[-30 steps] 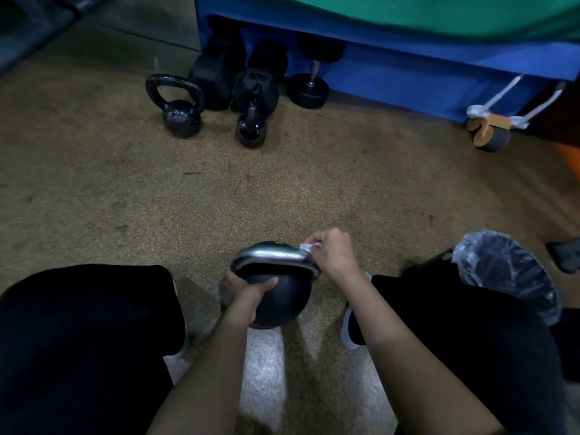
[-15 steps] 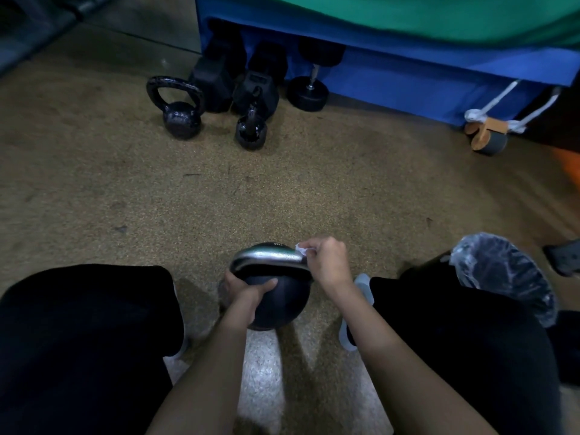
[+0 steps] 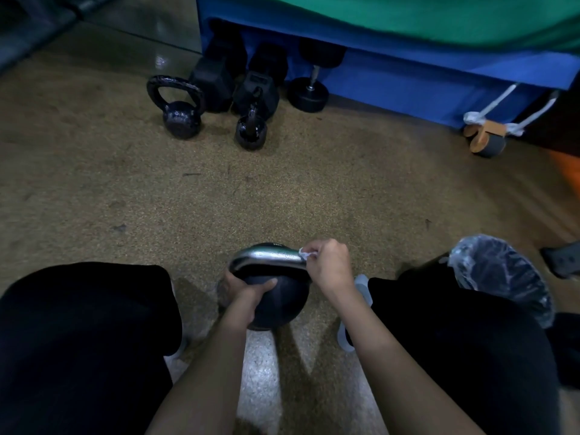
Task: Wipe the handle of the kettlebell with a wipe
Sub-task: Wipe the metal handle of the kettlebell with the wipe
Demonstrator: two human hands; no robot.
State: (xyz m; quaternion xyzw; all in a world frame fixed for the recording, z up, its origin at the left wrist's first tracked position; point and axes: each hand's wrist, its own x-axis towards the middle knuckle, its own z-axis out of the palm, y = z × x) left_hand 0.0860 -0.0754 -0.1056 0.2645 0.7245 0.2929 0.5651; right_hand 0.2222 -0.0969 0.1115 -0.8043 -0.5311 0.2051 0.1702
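My left hand gripped the kettlebell, steadying it on the floor. My right hand pinched the wipe against the right end of the handle.

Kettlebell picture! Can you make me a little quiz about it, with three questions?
1. True or false: the left hand grips the round body of the kettlebell.
2. Pick one: the right hand holds the wipe against which part of the shiny handle? A, its left end. B, its middle. C, its right end.
3. Fill in: ___ smaller kettlebells stand farther off near the blue mat.

Key: 1 true. 2 C. 3 two.
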